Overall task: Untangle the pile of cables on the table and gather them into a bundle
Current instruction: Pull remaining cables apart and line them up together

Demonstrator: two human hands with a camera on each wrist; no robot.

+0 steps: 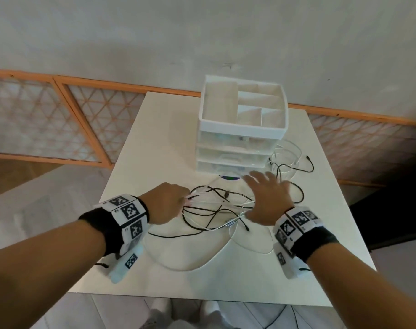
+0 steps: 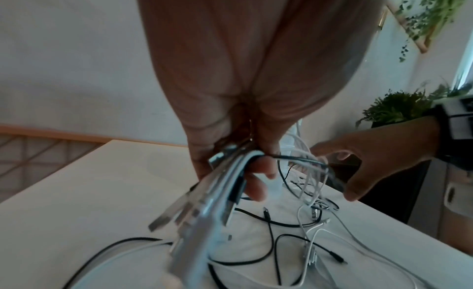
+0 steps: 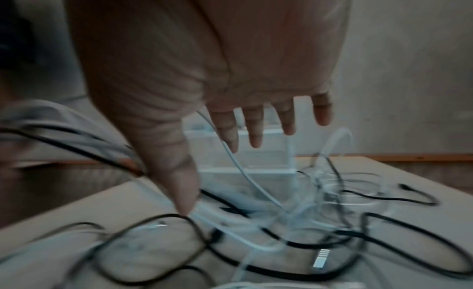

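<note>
A tangle of black and white cables (image 1: 222,210) lies on the white table (image 1: 169,129) in front of me. My left hand (image 1: 169,203) grips a bunch of cable ends; their USB plugs (image 2: 204,208) stick out of its fist toward the wrist camera. My right hand (image 1: 267,198) hovers over the right part of the tangle with fingers spread and straight, holding nothing; a white cable (image 3: 245,172) runs under its fingers (image 3: 253,129). More loops of black cable (image 1: 294,167) and white cable (image 1: 286,150) trail to the right of the drawer unit.
A white plastic drawer unit (image 1: 242,129) with an open divided top tray stands just behind the cables. A small disc (image 1: 228,178) lies at its foot. The table's right edge drops to a dark floor; potted plants (image 2: 394,109) stand off to the right.
</note>
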